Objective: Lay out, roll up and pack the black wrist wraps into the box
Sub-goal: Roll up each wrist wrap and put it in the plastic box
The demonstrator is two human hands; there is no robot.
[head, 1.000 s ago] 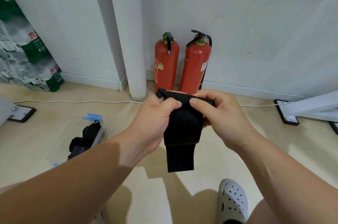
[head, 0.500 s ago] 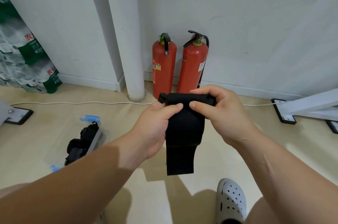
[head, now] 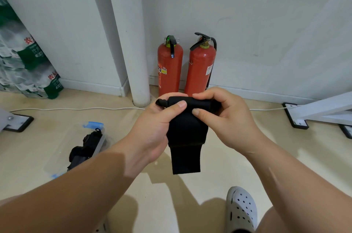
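In the centre of the frame both hands hold one black wrist wrap (head: 187, 133) up in the air, above the beige floor (head: 219, 175). The left hand (head: 152, 130) and the right hand (head: 226, 118) each pinch the wrap's rolled top end, thumbs pressed on the near face and fingers curled over and behind it. A short black loop end sticks out of the roll above the left thumb. The rest of the wrap hangs straight down between the wrists, with a seam across it and a narrower tail below.

At lower left a clear plastic box (head: 99, 143) with blue clips lies on the floor, partly behind the left forearm. More black wraps (head: 85, 147) lie bundled inside it.

Two red fire extinguishers (head: 170, 72) stand upright side by side against the white wall, just above the hands. Each carries a small label, a coloured one on the left cylinder and a white one on the right, but the print is too small to read. A white pipe (head: 129, 42) runs down to the floor left of them.

At upper left are shrink-wrapped bottle packs (head: 24, 65) with green labels and red Chinese characters, cropped and creased so I cannot read them whole. A white cable (head: 76, 108) runs along the floor. A white frame leg (head: 323, 107) with a black foot is at the right edge, and a grey perforated clog (head: 241, 211) at the bottom.
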